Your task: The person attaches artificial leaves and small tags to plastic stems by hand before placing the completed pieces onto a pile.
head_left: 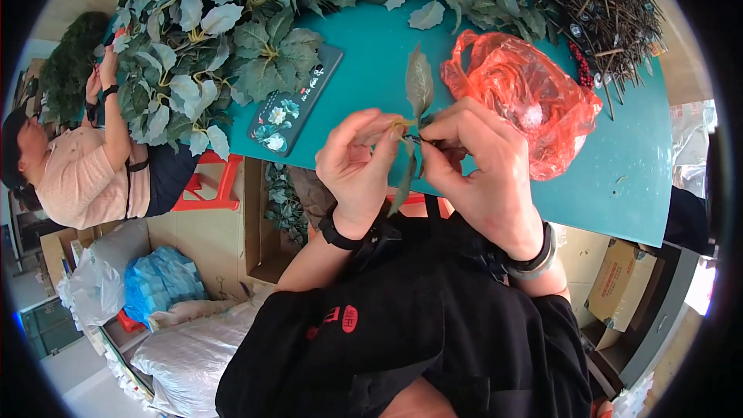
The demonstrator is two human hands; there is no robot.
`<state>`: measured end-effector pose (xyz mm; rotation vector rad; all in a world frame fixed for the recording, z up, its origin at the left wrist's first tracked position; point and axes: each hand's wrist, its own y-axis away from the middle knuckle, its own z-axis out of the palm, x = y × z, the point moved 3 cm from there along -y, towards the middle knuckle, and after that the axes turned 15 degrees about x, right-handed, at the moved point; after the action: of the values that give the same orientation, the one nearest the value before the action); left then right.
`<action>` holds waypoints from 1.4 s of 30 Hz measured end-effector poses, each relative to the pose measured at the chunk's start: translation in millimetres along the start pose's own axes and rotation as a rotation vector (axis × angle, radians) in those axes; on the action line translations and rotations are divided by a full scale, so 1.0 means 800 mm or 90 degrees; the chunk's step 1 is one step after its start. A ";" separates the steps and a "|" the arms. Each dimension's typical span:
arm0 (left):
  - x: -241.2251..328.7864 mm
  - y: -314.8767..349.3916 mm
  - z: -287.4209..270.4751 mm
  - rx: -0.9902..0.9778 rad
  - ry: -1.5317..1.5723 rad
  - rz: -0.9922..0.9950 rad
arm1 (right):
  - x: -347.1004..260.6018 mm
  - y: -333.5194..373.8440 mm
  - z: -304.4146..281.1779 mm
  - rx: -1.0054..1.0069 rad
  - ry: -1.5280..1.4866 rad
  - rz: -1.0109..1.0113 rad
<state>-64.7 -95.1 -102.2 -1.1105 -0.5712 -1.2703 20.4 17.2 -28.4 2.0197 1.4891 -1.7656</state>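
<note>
Above the near edge of the table, both my hands meet at a small artificial leaf sprig [419, 85]. One green leaf points up between them and another hangs below. My left hand [357, 159] is closed, pinching the yellowish stem between thumb and fingertips. My right hand [484, 166] is closed too, its fingertips at the stem's dark joint; whatever finer piece it grips there is too small to make out. Just beyond my right hand lies a crumpled red plastic bag [557, 120] with small pale pieces inside.
A big heap of artificial leaves [263, 54] covers the back of the green table [371, 35]. A dark floral-patterned case [298, 101] lies at left. Brown twig bundles [611, 11] fill the far right corner. Another person [85, 162] works at left. A cardboard box [619, 282] stands lower right.
</note>
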 end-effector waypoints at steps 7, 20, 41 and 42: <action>-0.003 0.003 -0.003 -0.036 -0.019 0.113 | 0.000 -0.001 0.006 -0.010 0.002 0.026; -0.001 0.004 -0.002 -0.031 -0.037 0.109 | -0.004 -0.003 0.011 -0.009 0.036 -0.003; -0.003 -0.006 0.008 -0.177 0.165 -0.255 | -0.007 0.002 -0.005 -0.008 0.018 0.052; -0.002 -0.006 0.009 -0.176 0.151 -0.235 | -0.005 0.003 -0.006 -0.011 0.014 0.077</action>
<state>-68.0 -87.4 -98.6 -1.0887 -0.4407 -1.8179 25.8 16.2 -24.5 2.0800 1.3525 -1.6834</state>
